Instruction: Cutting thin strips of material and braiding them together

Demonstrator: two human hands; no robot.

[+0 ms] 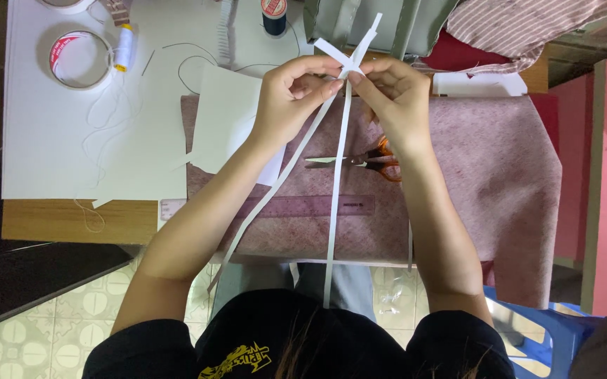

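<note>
Paper strips (337,175), white, long and narrow, cross at one point held above the counter (72,140); loose tails hang past the counter edge toward the lap. Left hand (293,91) and right hand (395,95) both have their grip pinched on the crossing, fingertips meeting there. Judged: strips very light, limp, easily creased or torn; best held right at the crossing, since the tails swing freely. Below the hands lies a mauve felt sheet (500,168) with orange-handled scissors (374,163) and a translucent ruler (303,207) on it. White card sheet (223,119) lies by the left wrist. Tape rolls (75,60), a white thread spool (125,45) and a dark thread spool (274,15) sit further off. Scissors lie directly under the hanging tails; loose thread could snag.
</note>
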